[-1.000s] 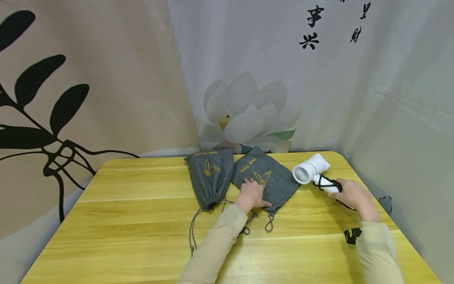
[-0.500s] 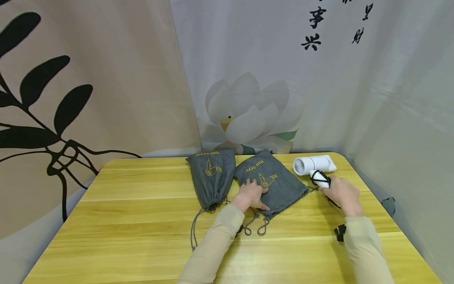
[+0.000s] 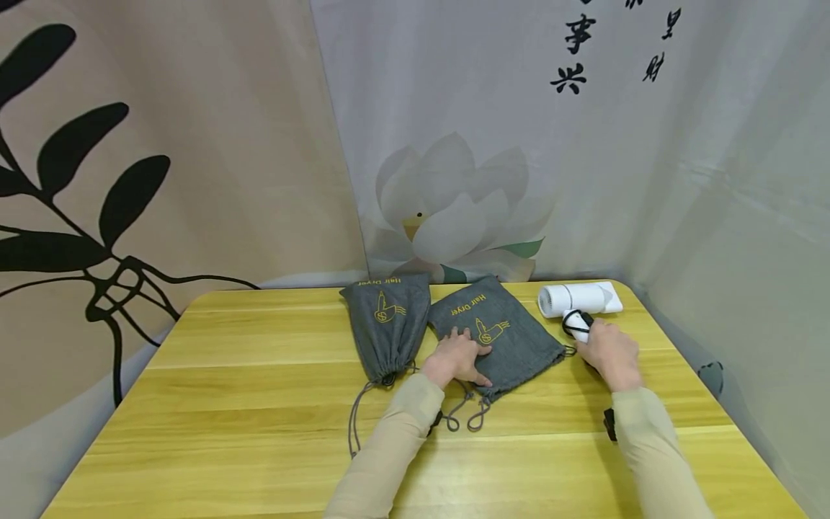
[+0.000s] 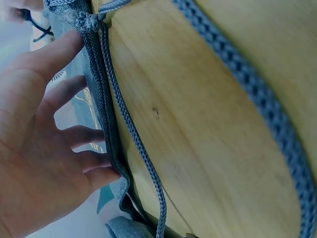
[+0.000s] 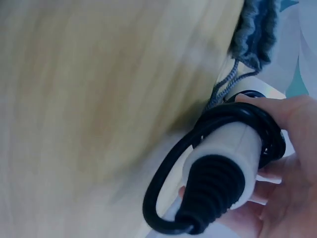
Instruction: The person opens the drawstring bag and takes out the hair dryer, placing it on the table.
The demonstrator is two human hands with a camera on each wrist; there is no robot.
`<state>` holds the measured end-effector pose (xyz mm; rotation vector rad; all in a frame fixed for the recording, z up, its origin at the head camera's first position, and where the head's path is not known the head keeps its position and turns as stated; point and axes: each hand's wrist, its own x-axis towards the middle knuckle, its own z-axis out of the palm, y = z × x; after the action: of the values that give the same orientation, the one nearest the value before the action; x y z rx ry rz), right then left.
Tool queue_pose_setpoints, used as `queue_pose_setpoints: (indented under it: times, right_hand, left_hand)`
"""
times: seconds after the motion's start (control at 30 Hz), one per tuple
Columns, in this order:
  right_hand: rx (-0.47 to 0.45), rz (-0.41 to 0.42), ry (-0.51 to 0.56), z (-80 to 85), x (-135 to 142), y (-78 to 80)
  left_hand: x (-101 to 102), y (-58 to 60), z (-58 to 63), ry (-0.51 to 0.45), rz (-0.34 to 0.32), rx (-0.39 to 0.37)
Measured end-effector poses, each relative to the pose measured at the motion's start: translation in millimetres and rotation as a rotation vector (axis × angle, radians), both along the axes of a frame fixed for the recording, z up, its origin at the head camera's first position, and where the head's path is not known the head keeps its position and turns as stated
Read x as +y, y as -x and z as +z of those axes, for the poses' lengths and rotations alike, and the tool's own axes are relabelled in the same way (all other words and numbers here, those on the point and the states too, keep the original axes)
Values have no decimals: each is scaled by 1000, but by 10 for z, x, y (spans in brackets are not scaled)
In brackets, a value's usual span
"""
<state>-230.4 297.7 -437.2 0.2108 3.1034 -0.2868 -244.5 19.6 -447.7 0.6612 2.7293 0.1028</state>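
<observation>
At the table's far right lies a white hair dryer (image 3: 579, 298) with a black cord (image 5: 161, 181) wound round its handle. My right hand (image 3: 609, 353) grips that handle; in the right wrist view the fingers curl behind it. A dark grey drawstring bag (image 3: 521, 349), printed "Hair Dryer" in yellow, lies flat to the left of the dryer. On this bag rests my left hand (image 3: 457, 358), its fingers spread, as the left wrist view (image 4: 34, 144) also shows.
A second grey drawstring bag (image 3: 387, 335), cinched at its mouth, lies left of the first, its cords (image 3: 353, 422) trailing towards me. The wooden table (image 3: 259, 404) ends at a printed curtain (image 3: 454, 108) behind.
My right hand has brought the hair dryer handle leftward and turned the dryer so its barrel lies nearly level along the back edge. The right bag has turned slightly under my left hand.
</observation>
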Motion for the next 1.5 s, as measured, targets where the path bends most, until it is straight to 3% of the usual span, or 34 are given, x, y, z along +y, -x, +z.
queue_pose_setpoints:
  times: [0.2,0.33,0.43,0.53,0.63,0.73,0.83,0.97,1.07,1.27,1.5]
  right_hand:
    - [1,-11,-1,-13,-35,-17]
    - [115,-14,-18,-26,-101,-48]
    - [299,4,-23,-48,-169,-70]
    - [499,66,-23,-65,-260,-70]
    - [583,145,-10,-73,-378,-58]
    - [522,227,18,-75,-491,-44]
    - [397,320,29,-79,-590,-32]
    - [219,425,36,-99,-687,-27]
    - [106,479,35,-124,-730,-36]
    - [-88,504,37,-164,-788,-61]
    - [-138,435,-34,-173,-858,-81]
  left_hand:
    - [-31,-9,-18,-45,10,-1]
    - [-84,-24,-22,-90,19,23]
    - [-145,-36,-26,-157,6,112]
    - [-235,-52,-28,-272,19,259]
    - [-355,-82,-22,-396,69,389]
    - [-492,-109,-21,-460,122,501]
    - [-650,-134,-10,-483,156,596]
    - [-880,-165,18,-482,187,649]
    - [-1037,-185,25,-448,199,618]
    - [-1195,-204,8,-355,273,461]
    - [-1221,-189,15,-285,277,437]
